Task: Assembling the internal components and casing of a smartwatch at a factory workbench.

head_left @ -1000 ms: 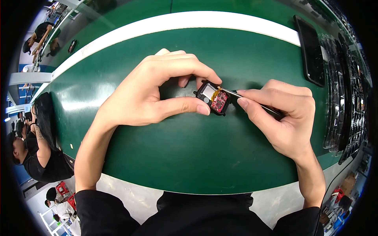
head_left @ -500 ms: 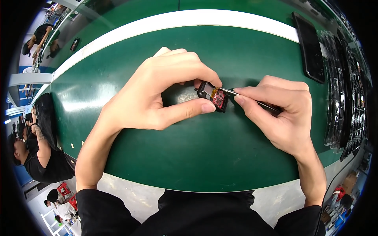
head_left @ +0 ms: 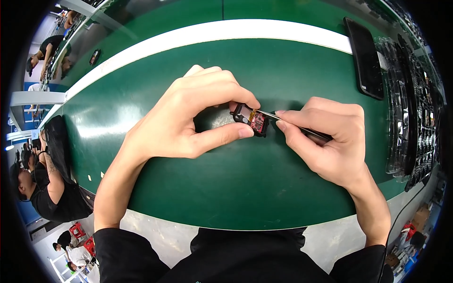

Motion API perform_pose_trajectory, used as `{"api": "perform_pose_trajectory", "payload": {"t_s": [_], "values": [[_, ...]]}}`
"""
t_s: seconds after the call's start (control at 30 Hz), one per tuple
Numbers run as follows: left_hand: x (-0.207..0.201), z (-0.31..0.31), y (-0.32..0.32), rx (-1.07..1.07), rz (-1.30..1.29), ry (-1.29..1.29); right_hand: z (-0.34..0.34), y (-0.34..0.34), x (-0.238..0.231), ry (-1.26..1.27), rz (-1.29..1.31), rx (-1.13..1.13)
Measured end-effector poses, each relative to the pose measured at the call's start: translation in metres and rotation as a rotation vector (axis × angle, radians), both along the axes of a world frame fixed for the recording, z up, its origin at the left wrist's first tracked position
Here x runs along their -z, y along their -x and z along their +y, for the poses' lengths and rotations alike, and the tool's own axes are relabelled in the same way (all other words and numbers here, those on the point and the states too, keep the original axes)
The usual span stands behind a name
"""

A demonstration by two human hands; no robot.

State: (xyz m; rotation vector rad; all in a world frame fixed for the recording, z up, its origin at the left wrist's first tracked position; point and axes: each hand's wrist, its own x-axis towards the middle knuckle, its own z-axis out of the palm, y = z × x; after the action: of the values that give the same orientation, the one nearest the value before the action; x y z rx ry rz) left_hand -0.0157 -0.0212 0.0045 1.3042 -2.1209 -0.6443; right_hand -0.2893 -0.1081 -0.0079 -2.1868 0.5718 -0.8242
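Between the thumb and fingers of my left hand (head_left: 188, 115) is a small black electronic device (head_left: 251, 120), its housing open. A red circuit board shows at its right end, with a silvery part and a bit of yellow-orange film beside it. My right hand (head_left: 330, 137) pinches a pair of thin metal tweezers (head_left: 304, 129) like a pen. Their tip reaches the upper edge of the device near the film; whether it grips anything there is too small to tell. Both hands are above the green tabletop (head_left: 245, 193).
A black, flat, phone-like slab (head_left: 364, 59) lies at the back right. Beside it are stacked clear and black plastic trays (head_left: 410, 113) holding parts. A white strip (head_left: 245, 29) crosses the table's far side, with a small device (head_left: 95, 57) beyond it. A co-worker (head_left: 56, 188) sits at the left.
Both hands have shifted slightly left in the picture with the device and tweezers. The tweezer tip now sits a little farther left over the upper edge of the device.
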Motion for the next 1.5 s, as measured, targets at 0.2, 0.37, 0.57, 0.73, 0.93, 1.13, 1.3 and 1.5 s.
{"api": "perform_pose_trajectory", "payload": {"t_s": [0.2, 0.37, 0.57, 0.73, 0.93, 1.13, 1.3, 1.5], "values": [[0.0, 0.001, 0.002, -0.052, 0.028, -0.022, -0.002, 0.005, -0.011, -0.027, 0.019, 0.045], [0.004, -0.001, 0.003, 0.018, -0.02, 0.104, -0.001, 0.0, 0.0, -0.135, -0.136, 0.063], [0.016, 0.003, 0.002, 0.022, 0.005, 0.198, 0.015, -0.009, -0.016, -0.128, 0.068, 0.008], [0.011, 0.008, 0.002, 0.025, 0.098, 0.053, 0.028, -0.016, -0.017, 0.043, 0.196, 0.022], [0.001, 0.01, 0.003, 0.06, 0.073, -0.005, 0.028, -0.014, -0.024, 0.023, 0.224, 0.066], [0.001, 0.005, -0.018, -0.146, 0.269, -0.051, 0.022, -0.002, -0.028, 0.08, 0.136, 0.007], [0.002, 0.002, -0.058, -0.464, 0.245, 0.144, 0.024, 0.041, -0.092, 0.243, -0.005, 0.104], [0.01, -0.011, -0.118, -0.814, -0.18, 0.31, -0.027, 0.13, -0.136, 0.312, 0.003, 0.485]]}}
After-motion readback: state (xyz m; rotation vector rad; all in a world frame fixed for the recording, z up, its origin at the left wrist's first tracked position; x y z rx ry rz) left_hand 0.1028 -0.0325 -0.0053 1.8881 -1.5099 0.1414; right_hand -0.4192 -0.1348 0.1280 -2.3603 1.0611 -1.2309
